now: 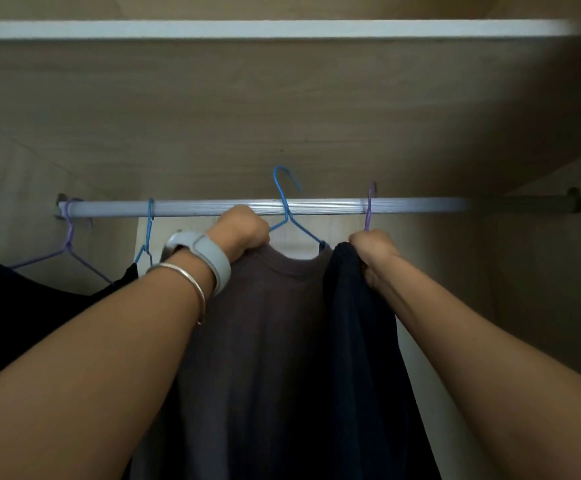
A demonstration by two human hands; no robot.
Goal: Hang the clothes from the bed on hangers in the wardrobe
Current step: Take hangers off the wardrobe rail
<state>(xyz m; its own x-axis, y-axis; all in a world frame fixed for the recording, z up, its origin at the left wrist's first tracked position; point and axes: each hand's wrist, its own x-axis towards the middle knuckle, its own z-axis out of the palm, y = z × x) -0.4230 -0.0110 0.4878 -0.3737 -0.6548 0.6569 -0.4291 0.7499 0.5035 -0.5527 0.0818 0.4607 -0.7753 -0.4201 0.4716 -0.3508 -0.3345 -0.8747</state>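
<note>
A brown-grey shirt (pixel 264 323) hangs on a blue wire hanger (pixel 286 206) whose hook rises above the silver wardrobe rail (pixel 316 206), not resting on it. My left hand (pixel 242 233) is closed on the shirt's left shoulder and the hanger's left arm. My right hand (pixel 373 247) grips the top of a dark navy garment (pixel 358 341) that hangs on a purple hanger (pixel 369 209) hooked over the rail, just right of the shirt.
On the rail's left part hang another blue hanger (pixel 148 230) and a purple hanger (pixel 69 237), both with black clothes (pixel 22 289). A white shelf (pixel 264 29) runs above. The rail's right end (pixel 524 204) is bare, by the wardrobe's side wall.
</note>
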